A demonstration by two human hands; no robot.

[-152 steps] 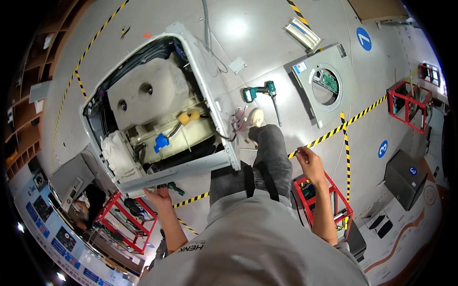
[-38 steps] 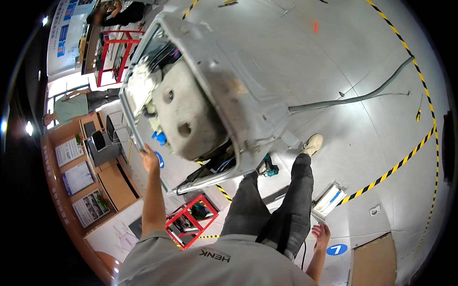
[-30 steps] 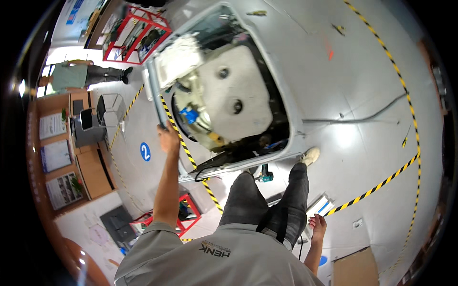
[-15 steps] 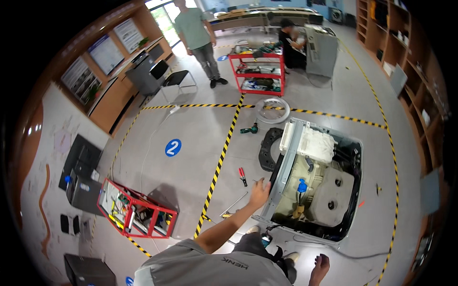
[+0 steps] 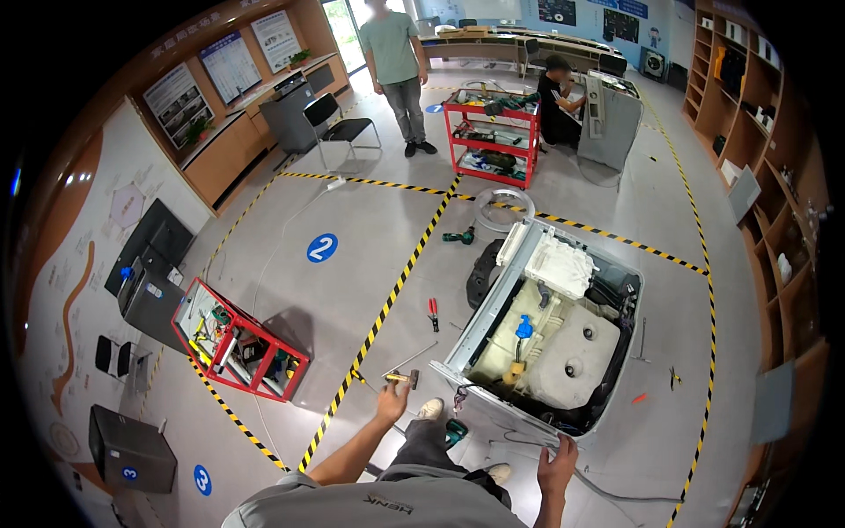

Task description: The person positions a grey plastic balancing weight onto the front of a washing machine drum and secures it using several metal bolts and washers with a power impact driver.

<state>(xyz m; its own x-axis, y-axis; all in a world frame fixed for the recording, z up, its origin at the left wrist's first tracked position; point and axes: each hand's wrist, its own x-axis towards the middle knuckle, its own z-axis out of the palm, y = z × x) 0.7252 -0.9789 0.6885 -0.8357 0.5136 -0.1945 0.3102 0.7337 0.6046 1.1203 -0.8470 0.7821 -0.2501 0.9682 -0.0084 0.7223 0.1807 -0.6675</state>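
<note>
An opened grey appliance cabinet [image 5: 475, 327] sits on the floor at centre right, showing a pale counterweight [image 5: 572, 348] with two holes, a white plastic housing [image 5: 559, 264] and a blue fitting [image 5: 524, 326]. My left hand [image 5: 391, 405] is off the cabinet, left of its near corner, fingers loosely bent and apart, with a hammer [image 5: 414, 379] just beyond it in the picture. My right hand [image 5: 556, 462] has its fingers apart by the cabinet's near right corner; I cannot tell if it touches. A teal drill [image 5: 455, 431] lies by my feet, red-handled pliers [image 5: 433, 312] farther off.
Red tool carts stand left [image 5: 238, 352] and behind [image 5: 493, 132]. A standing person [image 5: 392, 62] and a crouching person [image 5: 556, 106] are at the back. A metal ring [image 5: 504, 209] and second drill [image 5: 459, 238] lie behind the cabinet. Shelving [image 5: 739, 106] lines the right wall.
My left hand has left the cabinet's left edge and moved down-left. My right hand has come up toward the near right corner. The view has swung round, taking in more of the room.
</note>
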